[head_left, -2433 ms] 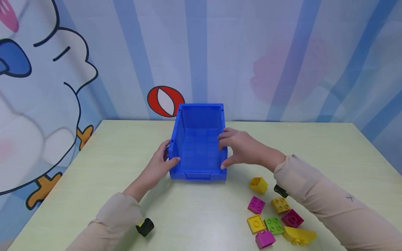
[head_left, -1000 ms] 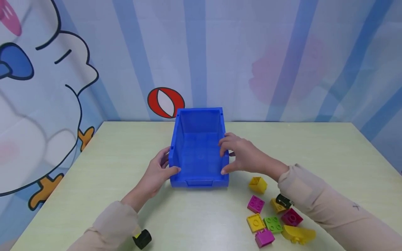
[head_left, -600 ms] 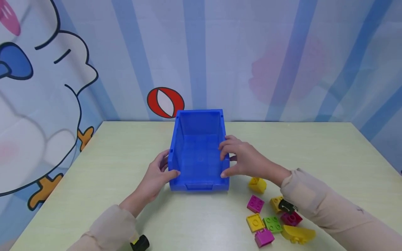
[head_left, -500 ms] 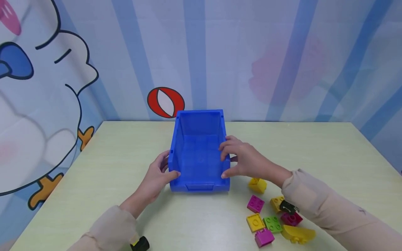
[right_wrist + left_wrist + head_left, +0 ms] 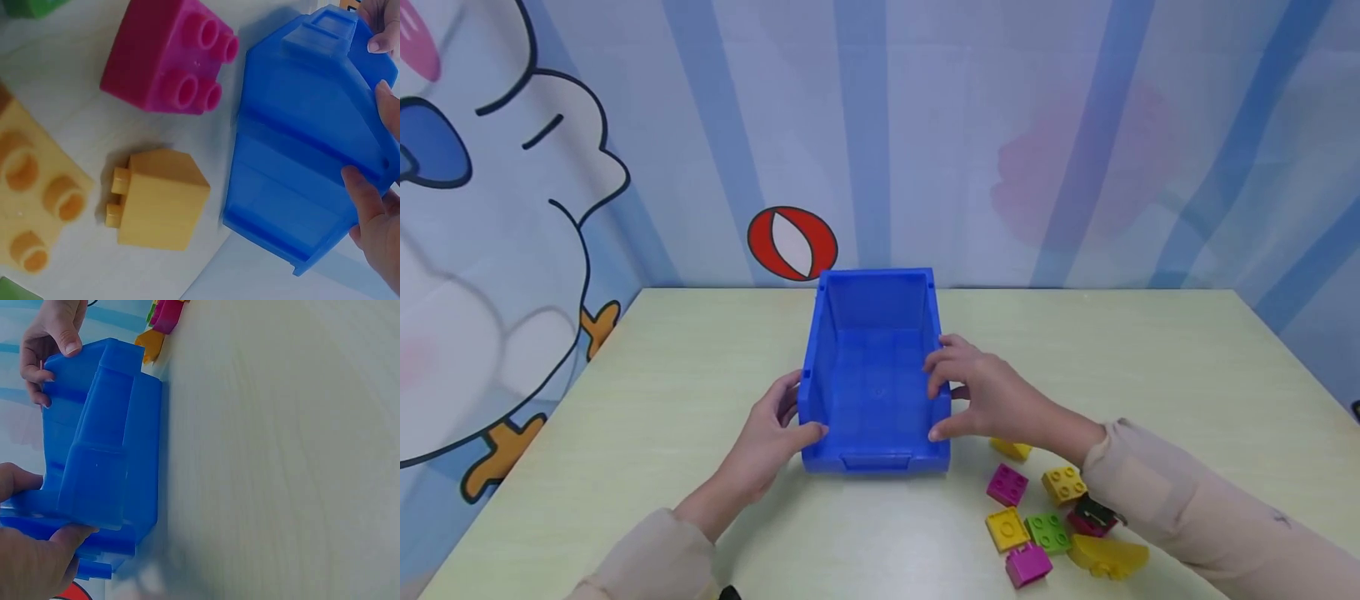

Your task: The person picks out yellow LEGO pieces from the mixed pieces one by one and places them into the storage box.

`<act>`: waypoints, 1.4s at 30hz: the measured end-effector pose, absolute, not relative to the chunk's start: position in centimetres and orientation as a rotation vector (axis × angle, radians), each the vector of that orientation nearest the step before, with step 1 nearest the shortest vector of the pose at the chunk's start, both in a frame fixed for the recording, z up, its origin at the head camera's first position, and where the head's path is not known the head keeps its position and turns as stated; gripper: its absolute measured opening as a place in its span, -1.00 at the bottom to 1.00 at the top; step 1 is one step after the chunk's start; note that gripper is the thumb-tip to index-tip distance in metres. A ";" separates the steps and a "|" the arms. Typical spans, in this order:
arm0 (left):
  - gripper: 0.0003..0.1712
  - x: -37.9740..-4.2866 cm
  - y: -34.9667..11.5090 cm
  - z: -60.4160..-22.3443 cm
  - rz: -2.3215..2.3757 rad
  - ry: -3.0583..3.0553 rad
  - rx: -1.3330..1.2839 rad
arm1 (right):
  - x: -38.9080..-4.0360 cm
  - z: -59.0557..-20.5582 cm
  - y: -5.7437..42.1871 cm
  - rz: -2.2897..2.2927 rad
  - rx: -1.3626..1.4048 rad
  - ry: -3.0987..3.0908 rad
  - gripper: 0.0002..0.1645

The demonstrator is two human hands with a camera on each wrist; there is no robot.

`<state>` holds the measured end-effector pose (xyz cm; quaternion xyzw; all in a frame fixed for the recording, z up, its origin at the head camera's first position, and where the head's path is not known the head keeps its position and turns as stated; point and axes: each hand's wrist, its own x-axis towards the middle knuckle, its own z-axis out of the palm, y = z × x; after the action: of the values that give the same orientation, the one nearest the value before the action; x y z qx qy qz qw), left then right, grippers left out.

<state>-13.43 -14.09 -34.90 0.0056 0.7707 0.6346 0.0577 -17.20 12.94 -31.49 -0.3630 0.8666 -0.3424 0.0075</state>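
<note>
A blue plastic storage bin stands on the table in the middle of the head view, its low front toward me and nothing inside. My left hand grips its left wall near the front, thumb inside the rim and fingers outside. On the opposite side my right hand holds the right wall, thumb and fingertips over the edge. The left wrist view catches the bin's side with both hands on it. A yellow sloped brick lies partly hidden under my right hand; the right wrist view shows this yellow brick whole.
Loose toy bricks lie front right: a magenta brick, a yellow studded one, a flat yellow one, a green brick, a pink brick and a curved yellow piece. A printed backdrop closes the table's far edge.
The bin has slid toward me across the table, both hands keeping their hold on its walls. My right hand now covers part of the yellow sloped brick. The other bricks stay put.
</note>
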 end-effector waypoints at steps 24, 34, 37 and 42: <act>-0.23 -9.9 -13.6 -34.9 1.919 2.356 -0.054 | -13.4 -31.5 13.4 -1.076 -1.125 2.696 -0.57; -0.21 -8.5 -13.4 -34.9 1.924 2.345 -0.071 | -11.9 -31.7 13.6 -1.058 -1.094 2.731 -0.61; -0.20 -8.0 -13.2 -34.8 1.914 2.340 -0.073 | -11.2 -31.7 13.6 -1.047 -1.100 2.748 -0.61; -0.19 -7.0 -12.9 -34.7 1.893 2.335 -0.118 | -10.1 -31.6 13.8 -1.002 -1.108 2.774 -0.59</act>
<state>-7.02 -12.93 -34.67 -0.0391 0.7744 0.6279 0.0668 -10.08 13.80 -31.56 -0.3516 0.8805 -0.3180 -0.0043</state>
